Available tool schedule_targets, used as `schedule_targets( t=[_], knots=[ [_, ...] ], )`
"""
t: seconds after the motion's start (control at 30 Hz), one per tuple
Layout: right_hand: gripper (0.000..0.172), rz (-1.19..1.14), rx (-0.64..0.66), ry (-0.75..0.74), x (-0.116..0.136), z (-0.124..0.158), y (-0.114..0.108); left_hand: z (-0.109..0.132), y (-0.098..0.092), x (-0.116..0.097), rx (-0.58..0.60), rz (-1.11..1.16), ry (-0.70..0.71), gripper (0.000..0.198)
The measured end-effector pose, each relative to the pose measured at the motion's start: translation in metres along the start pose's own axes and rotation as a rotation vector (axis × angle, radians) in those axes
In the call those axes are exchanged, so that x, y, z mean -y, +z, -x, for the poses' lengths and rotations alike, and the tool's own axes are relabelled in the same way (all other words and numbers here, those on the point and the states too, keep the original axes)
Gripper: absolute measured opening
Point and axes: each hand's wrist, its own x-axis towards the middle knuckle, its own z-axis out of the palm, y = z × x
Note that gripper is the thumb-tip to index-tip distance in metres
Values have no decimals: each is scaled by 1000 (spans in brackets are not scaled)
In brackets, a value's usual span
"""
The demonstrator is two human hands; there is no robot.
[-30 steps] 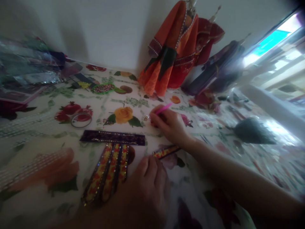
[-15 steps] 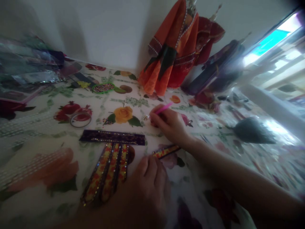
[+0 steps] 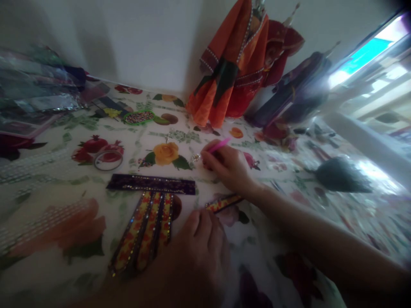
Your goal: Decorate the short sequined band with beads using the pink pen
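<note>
In my right hand [image 3: 226, 164] is a thin pink pen-like stick [image 3: 220, 145], pinched between thumb and fingers. The fingertips are beside a small cluster of shiny beads [image 3: 196, 158] on the tablecloth; the stick's lower end is hidden. My left hand [image 3: 205, 244] is closed, its fingers curled at the left end of a yellow-and-red patterned strip [image 3: 224, 203] with a dark edge. The right forearm covers the strip's other end. Left of this hand lie several similar patterned strips [image 3: 147, 226] edged with sparkling stones. A dark purple band [image 3: 150, 184] lies across their tops.
A green dish [image 3: 138, 117] of small beads and a clear round ring [image 3: 108, 160] lie on the flowered tablecloth [image 3: 135, 141]. Plastic packets [image 3: 41, 85] are heaped at the left. Orange and red garments [image 3: 231, 72] stand by the wall. A dark cone-shaped object [image 3: 342, 175] lies right.
The pink stick has tilted very slightly in my right hand. Both hands otherwise keep the same places.
</note>
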Motion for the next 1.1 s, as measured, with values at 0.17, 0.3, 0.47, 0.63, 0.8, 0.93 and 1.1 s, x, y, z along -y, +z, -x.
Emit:
schedule_targets(
  t=[0.17, 0.3, 0.47, 0.63, 0.8, 0.93, 1.1],
  knots=[
    [25, -23, -8, 35, 2, 2, -2, 1, 0, 1, 8, 5, 7, 32],
    [21, -45, -3, -29, 11, 1, -2, 0, -1, 2, 15, -3, 12, 33],
    [22, -38, 29, -60, 19, -4, 3, 0, -2, 1, 17, 6, 2, 33],
    [22, -43, 41, -41, 17, -7, 7, 1, 0, 0, 1, 7, -1, 33],
    [24, 19, 35, -38, 17, -7, 7, -1, 1, 1, -11, 2, -3, 32],
    [23, 56, 38, -32, 19, -8, 7, -1, -1, 1, -15, 7, -3, 32],
    [22, 52, 44, -39, 19, -9, 7, -1, 0, 0, -21, 10, -7, 32]
  ],
)
